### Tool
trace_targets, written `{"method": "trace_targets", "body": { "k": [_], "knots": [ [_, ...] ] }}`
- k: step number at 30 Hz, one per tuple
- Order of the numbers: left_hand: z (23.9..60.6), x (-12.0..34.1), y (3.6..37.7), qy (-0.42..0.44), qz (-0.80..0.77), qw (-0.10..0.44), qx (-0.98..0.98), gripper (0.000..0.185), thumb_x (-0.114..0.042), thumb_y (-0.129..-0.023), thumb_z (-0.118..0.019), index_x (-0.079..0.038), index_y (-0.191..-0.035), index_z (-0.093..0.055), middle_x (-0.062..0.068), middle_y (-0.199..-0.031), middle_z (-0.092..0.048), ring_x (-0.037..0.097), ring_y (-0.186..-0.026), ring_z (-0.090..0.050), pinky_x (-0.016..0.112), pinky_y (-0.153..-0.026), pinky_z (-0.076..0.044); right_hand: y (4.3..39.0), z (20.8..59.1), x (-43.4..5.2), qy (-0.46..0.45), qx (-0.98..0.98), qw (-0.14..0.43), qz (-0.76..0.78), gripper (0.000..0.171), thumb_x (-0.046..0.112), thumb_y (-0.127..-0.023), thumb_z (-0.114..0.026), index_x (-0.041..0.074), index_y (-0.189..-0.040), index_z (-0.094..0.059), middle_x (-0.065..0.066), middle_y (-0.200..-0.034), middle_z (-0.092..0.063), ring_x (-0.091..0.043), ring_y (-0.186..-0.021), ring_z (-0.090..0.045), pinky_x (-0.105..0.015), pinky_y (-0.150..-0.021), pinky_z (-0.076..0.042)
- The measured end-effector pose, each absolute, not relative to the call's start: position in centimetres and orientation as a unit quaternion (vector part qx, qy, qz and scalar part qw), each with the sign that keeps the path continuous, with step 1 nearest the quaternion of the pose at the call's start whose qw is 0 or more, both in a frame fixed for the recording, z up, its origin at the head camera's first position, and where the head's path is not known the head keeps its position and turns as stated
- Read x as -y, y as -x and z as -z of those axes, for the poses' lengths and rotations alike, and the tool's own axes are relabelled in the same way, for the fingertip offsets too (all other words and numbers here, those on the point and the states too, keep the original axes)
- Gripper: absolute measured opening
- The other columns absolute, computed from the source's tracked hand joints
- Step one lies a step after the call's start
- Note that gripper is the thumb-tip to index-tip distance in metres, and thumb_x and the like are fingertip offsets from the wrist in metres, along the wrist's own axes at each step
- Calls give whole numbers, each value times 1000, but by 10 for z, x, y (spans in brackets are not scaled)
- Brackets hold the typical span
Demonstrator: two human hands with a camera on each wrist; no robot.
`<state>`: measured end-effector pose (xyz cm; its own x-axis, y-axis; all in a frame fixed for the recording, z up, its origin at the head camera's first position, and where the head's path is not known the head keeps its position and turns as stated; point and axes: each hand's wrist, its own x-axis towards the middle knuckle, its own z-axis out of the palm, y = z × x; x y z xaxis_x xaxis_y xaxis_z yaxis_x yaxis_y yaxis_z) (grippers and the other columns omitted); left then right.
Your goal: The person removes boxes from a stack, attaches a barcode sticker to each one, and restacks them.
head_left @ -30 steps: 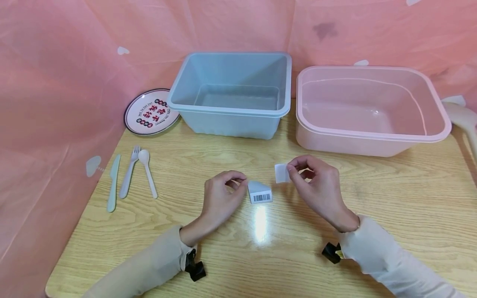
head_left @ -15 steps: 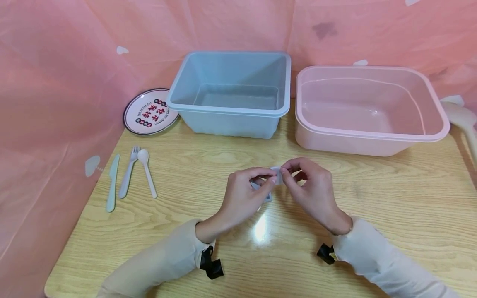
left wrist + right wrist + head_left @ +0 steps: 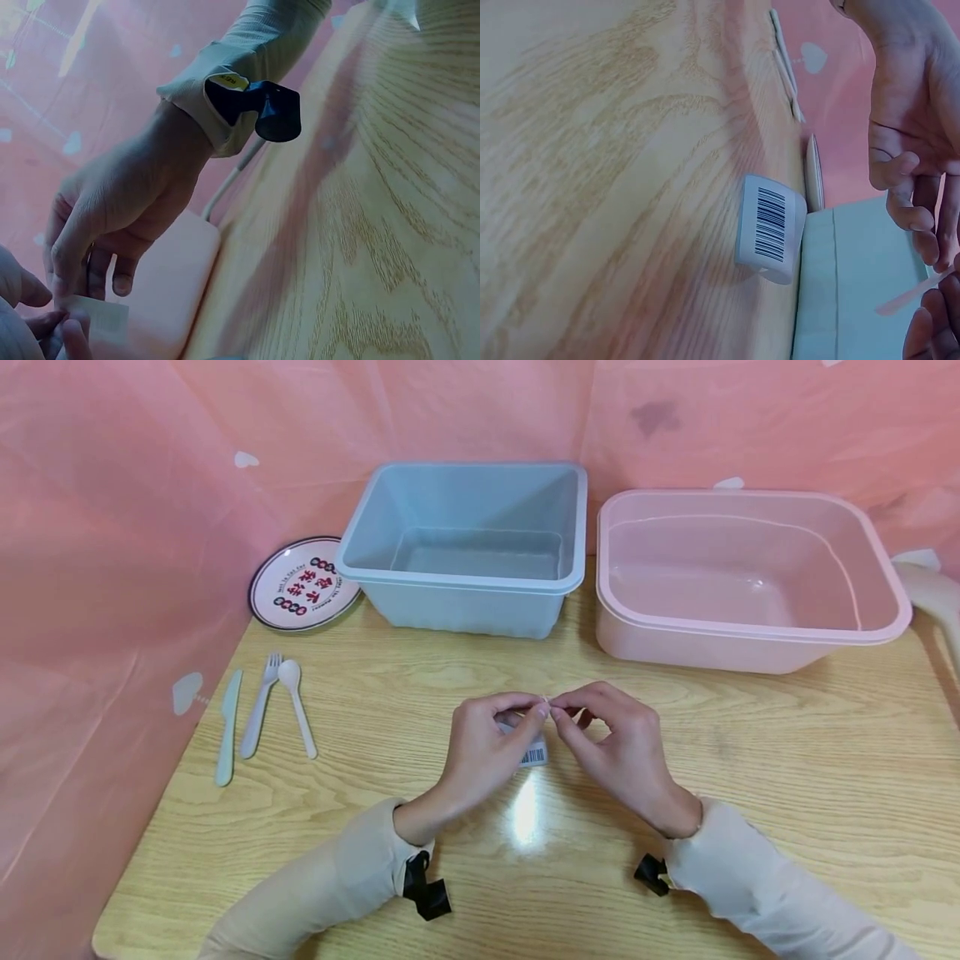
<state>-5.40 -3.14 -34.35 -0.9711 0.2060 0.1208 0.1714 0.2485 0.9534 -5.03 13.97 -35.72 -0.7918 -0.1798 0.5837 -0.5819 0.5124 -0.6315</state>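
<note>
Both hands meet above the middle of the wooden table (image 3: 787,760). My left hand (image 3: 531,712) and right hand (image 3: 562,713) pinch a small white slip (image 3: 547,701) between thumb and fingertips, one at each end. The left wrist view shows the slip (image 3: 101,319) flat under the right hand's fingers (image 3: 75,270). From the right wrist it appears edge-on (image 3: 911,296). A small white box with a barcode (image 3: 531,753) lies on the table under the hands, partly hidden by the left hand; its barcode label (image 3: 769,225) faces up.
A blue tub (image 3: 457,581) and a pink tub (image 3: 750,631) stand at the back of the table. A printed round plate (image 3: 296,583) lies at back left. A knife (image 3: 227,727), fork (image 3: 258,706) and spoon (image 3: 296,697) lie at the left edge. Pink sheeting surrounds the table.
My right hand carried the white slip leftward. My left hand moved right from beside the barcode box and took hold of the slip's other end; the box stayed put.
</note>
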Motion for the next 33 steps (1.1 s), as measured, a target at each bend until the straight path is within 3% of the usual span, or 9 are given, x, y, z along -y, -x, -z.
{"method": "trace_targets", "body": {
  "k": [7,19,22,26,33],
  "knots": [
    [343,33,56,-105,-649,21,-753,20,-15,-92,-66,2,-97,-74,14,-88,-75,31,-75,-72,25,-65,-58,50,356,-136,-244,829,249,-438,10,2,-77,-76,4,-87,-75,-4,-80,-69,-13,-70,-62,-14,-63,-47],
    [341,37,57,-79,-634,-6,-769,13,-10,-88,-69,1,-92,-75,17,-80,-73,14,-66,-67,20,-58,-52,52,352,-140,-235,821,266,-448,16,-1,-74,-75,1,-90,-71,-7,-85,-70,-16,-72,-61,-13,-68,-47],
    [341,38,57,-69,-638,-12,-767,12,-9,-87,-70,1,-91,-75,20,-79,-72,11,-65,-65,19,-58,-51,54,350,-145,-188,829,263,-455,14,-4,-78,-71,-1,-91,-70,-9,-86,-71,-7,-74,-61,-12,-68,-48],
    [342,40,57,-62,-643,-15,-763,12,-8,-86,-70,1,-91,-75,20,-80,-73,11,-65,-66,18,-58,-52,55,349,-150,-115,843,212,-481,11,-2,-84,-68,-1,-95,-70,-11,-89,-71,5,-78,-58,-9,-67,-49],
    [342,39,57,-60,-646,-11,-761,12,-7,-86,-70,2,-91,-75,16,-80,-73,8,-64,-65,18,-58,-53,57,348,-153,-46,830,54,-553,15,11,-93,-63,-2,-101,-68,-13,-94,-67,-4,-79,-60,-12,-68,-52]
  ]
}}
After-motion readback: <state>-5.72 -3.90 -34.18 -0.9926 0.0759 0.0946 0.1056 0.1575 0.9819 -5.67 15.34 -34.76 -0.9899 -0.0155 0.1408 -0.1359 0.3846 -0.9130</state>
